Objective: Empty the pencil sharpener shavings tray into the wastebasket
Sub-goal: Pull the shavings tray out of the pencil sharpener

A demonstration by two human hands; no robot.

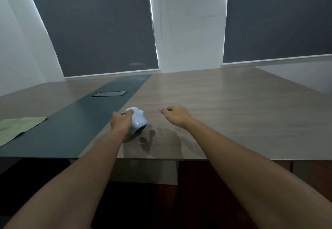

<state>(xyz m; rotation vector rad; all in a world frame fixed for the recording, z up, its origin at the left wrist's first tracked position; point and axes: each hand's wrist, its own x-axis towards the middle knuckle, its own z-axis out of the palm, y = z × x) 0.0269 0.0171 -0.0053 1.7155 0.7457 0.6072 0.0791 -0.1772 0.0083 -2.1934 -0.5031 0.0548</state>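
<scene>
Fingers of the left hand [120,123] curled tight around the left side of a pale blue pencil sharpener [138,119], thumb and fingertips pinched at a small shiny metal knob [124,112] on its upper left end. Clenched grasp, back of the hand toward the camera, palm side hidden. Sharpener tilted, rounded white-blue body leaning to the right, dark underside or opening [140,131] showing at the lower right corner; cannot tell whether resting on the table or lifted just off it. Shavings tray not distinguishable from the body in this view.

Fingers of the right hand [177,115] loosely curled inward, thumb and forefinger tips close together at the left, holding nothing, touching nothing. Hand raised above the tabletop, just to the right of the sharpener and apart from it, soft shadow [167,139] of hand and fingers on the wood below.

Both bare forearms reaching forward from the lower corners over the near table edge.

Sharpener located on the light wood-grain table [224,106], near the seam with a dark grey-green inlay strip [75,126] running down the middle. Rectangular cable hatch [109,93] set in that strip farther back. Pale green cloth [18,126] lying flat at the left edge, well apart from the hands. Two dark roller blinds [100,24] against the white wall [188,22] behind. Dark floor under the table.
</scene>
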